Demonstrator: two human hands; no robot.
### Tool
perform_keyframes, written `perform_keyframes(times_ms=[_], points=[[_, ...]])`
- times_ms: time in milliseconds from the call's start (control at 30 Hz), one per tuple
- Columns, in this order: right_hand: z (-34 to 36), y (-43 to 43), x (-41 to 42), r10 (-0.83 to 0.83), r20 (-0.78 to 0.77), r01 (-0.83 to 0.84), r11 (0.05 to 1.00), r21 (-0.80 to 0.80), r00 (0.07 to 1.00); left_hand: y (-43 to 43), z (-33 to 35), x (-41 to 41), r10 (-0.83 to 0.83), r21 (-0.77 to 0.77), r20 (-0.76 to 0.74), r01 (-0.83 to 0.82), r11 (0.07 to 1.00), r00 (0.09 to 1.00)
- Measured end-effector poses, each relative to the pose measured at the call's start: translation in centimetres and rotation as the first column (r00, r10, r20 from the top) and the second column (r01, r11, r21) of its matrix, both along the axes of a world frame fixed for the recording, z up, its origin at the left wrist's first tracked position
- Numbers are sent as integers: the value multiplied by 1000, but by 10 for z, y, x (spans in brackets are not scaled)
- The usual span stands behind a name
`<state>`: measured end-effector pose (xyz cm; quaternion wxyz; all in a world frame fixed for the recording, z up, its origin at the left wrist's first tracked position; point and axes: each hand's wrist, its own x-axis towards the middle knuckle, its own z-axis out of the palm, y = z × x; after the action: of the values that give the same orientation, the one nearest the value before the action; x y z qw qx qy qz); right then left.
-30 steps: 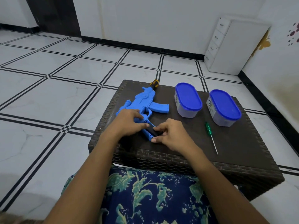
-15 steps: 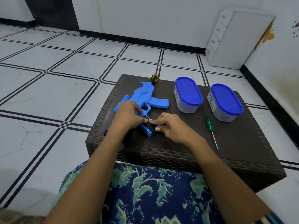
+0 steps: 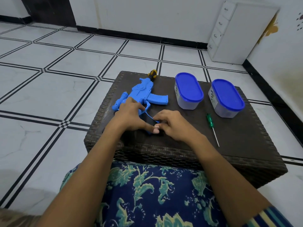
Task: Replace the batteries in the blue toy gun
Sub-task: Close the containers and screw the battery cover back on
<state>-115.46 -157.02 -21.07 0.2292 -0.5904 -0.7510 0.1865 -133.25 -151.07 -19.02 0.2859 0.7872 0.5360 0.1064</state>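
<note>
Right now your toy gun (image 3: pixel 144 95) lies flat on its side at the left half of the table (image 3: pixel 237 145). It is moulded blue plastic with raised ridges, and its muzzle points away from you. Your left hand (image 3: pixel 131 117) grips it over the trigger area, with the thumb stretched along the handle. Your right hand (image 3: pixel 173 125) has its fingers curled, tips at the handle's dark opening beside a thin blue flap. Whether they pinch anything cannot be told.

The table is dark brown with a woven, basket-like texture. Two oval tubs stand at its far right, the left tub (image 3: pixel 188 89) and the right tub (image 3: pixel 227 95). Both are translucent with glossy blue lids, and each bears a side label too small to read. A screwdriver (image 3: pixel 211 125) with a clear green handle and a thin metal shaft lies just near the right tub. A yellow-and-black tool handle (image 3: pixel 152 73) touches the gun's muzzle.
</note>
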Motion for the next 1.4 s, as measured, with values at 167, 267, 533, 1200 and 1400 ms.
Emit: perform_keyframes(times_ms=[167,267,533,1200,1400], points=[[-4,5,8,-138,-248,81,971,-225,959,-3,-5,5,18,46,-44,-16,999,999],[-8,5,12,-179,-412,64,958,-278,893,-4,-5,8,40,56,-40,-38,998,998],[-17,8,8,-211,-415,130,968,-215,885,-3,-7,13,48,70,-49,-45,997,998],[7,0,61,-645,-86,623,758,-191,759,22,-21,3,158,-25,111,-156,987,981],[-7,19,40,-673,-45,660,735,-154,738,26,-20,9,231,-92,105,-221,971,967]])
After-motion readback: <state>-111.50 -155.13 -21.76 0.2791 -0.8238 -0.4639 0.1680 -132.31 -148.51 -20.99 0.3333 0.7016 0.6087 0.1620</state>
